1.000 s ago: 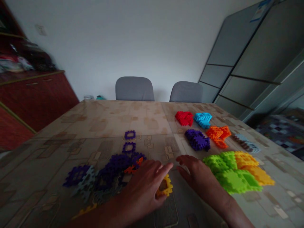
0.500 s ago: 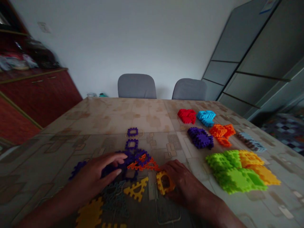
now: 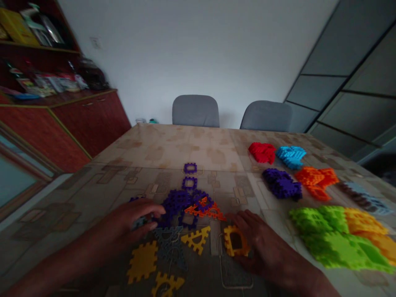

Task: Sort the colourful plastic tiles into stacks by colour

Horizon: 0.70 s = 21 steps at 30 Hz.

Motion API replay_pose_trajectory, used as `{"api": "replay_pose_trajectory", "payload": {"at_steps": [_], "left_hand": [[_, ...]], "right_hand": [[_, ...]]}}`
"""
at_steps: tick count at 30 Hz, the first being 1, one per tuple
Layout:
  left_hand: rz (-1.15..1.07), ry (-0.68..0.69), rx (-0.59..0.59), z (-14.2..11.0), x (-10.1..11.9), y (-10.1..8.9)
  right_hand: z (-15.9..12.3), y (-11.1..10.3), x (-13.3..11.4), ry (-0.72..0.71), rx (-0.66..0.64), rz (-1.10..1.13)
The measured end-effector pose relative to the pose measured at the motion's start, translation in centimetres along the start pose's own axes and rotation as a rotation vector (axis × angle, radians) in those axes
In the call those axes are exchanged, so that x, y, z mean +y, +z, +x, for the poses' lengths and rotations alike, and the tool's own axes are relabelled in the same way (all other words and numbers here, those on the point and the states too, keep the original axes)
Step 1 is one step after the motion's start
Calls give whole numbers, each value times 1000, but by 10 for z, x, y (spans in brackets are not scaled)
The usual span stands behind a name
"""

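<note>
My left hand (image 3: 140,220) is curled at the left of a heap of purple building pieces (image 3: 177,202), with part of a grey toothed piece (image 3: 141,222) showing between thumb and fingers. Yellow square frame pieces (image 3: 235,241) are gripped in my right hand (image 3: 252,235), low over the table. Orange triangle pieces (image 3: 208,209) lie between the hands, beside the purple heap. Nearer me are grey triangle pieces (image 3: 171,245), a yellow triangle piece (image 3: 197,238) and a yellow square plate (image 3: 142,262).
Sorted piles stand at the right: red (image 3: 262,152), light blue (image 3: 291,156), purple (image 3: 282,183), orange (image 3: 317,181), grey (image 3: 366,198), green (image 3: 332,237) and yellow (image 3: 368,225). Two grey chairs (image 3: 195,110) back the patterned table (image 3: 173,144).
The view has turned left, so everything sits further right in it. A grey piece now shows in my left hand. My right hand still holds the yellow pieces.
</note>
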State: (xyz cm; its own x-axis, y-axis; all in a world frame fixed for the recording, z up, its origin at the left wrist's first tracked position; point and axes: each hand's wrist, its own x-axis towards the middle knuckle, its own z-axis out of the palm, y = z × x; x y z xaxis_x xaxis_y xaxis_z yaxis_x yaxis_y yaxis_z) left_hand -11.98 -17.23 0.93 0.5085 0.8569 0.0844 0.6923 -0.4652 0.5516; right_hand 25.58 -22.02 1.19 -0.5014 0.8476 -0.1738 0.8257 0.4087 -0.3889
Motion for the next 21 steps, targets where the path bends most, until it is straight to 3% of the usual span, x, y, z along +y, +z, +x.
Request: {"api": "replay_pose_trajectory", "payload": {"at_steps": [4, 9, 15, 21], "left_hand": [[2, -46, 67, -14, -12, -4], [33, 10, 41, -34, -7, 6], [61, 102, 248, -44, 11, 16], [106, 346, 164, -40, 39, 31]], "right_hand": [[-3, 1, 4, -35, 9, 2], [-1, -3, 3, -35, 4, 37], [-5, 4, 11, -81, 39, 15], [-5, -3, 5, -60, 15, 2]]}}
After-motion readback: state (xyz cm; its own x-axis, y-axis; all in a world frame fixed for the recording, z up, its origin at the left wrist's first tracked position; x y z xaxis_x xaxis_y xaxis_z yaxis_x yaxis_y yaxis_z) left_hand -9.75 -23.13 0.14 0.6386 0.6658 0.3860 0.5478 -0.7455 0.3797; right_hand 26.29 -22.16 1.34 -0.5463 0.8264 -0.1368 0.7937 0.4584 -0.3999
